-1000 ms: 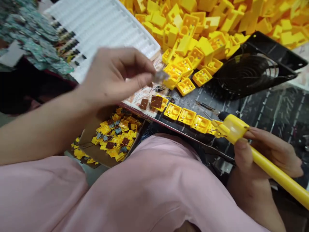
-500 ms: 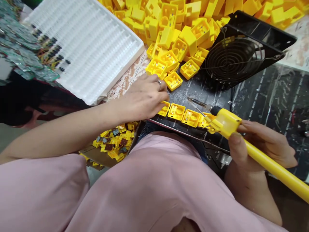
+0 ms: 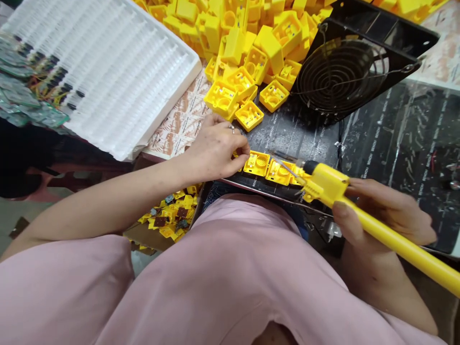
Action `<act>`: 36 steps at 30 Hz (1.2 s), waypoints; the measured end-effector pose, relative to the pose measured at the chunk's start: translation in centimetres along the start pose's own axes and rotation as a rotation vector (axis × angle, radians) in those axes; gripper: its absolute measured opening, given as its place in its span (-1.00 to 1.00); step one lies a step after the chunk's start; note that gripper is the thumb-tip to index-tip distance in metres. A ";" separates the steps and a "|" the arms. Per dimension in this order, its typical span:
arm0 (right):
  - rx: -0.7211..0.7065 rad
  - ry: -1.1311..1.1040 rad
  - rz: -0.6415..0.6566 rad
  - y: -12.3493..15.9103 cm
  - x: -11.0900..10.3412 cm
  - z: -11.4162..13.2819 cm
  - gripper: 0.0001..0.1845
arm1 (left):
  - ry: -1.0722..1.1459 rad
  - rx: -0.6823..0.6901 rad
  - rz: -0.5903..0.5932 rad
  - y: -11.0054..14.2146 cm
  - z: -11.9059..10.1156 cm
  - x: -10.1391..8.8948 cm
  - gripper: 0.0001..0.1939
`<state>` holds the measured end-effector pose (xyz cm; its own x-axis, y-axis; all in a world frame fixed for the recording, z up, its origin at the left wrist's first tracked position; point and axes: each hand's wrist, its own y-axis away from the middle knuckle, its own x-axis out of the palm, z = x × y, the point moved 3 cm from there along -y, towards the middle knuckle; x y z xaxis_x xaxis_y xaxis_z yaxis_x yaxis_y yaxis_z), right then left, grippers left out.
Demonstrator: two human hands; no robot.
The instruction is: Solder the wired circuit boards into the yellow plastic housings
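My right hand is wrapped around a yellow soldering iron with a wire-feed head. Its tip points left, over a row of open yellow plastic cases along the near edge of the bench. One case in this row lies just right of my left hand, and another case sits under the iron's tip. The fingers of my left hand are pinched together at the row's left end, partly covering a case there. What they grip, if anything, is hidden.
A heap of yellow cases fills the back. A black fan stands at the back right on the dark mat. At left are a white foam tray and green circuit boards. Below is a box of yellow parts.
The whole view has shifted, so the bench things sit further left. My left thumb and fingertips show more plainly in a pinch. The soldering iron stays over the row.
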<state>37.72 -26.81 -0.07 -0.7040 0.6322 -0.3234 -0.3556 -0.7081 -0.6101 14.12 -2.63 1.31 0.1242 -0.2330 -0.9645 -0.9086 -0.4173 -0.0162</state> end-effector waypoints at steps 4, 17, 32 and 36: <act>-0.216 0.016 0.178 -1.9 1.6 1.3 -0.63 | -0.060 0.003 -0.006 -0.8 -0.6 0.8 -0.70; -0.342 0.135 0.297 -2.8 3.5 2.3 -0.74 | -0.070 0.017 0.077 -1.8 -0.7 0.2 -0.76; -0.206 0.071 0.205 -2.4 1.8 1.0 -0.45 | -0.056 0.037 0.075 -1.5 -0.1 0.1 -0.77; -0.212 0.166 0.137 -1.7 1.4 0.7 -0.12 | -0.109 0.043 0.014 -0.7 -0.6 -0.2 -0.70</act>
<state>36.93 -24.97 1.00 -0.6203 0.5903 -0.5166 -0.1151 -0.7199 -0.6844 15.01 -2.85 1.64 0.0692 -0.1405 -0.9877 -0.9266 -0.3759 -0.0114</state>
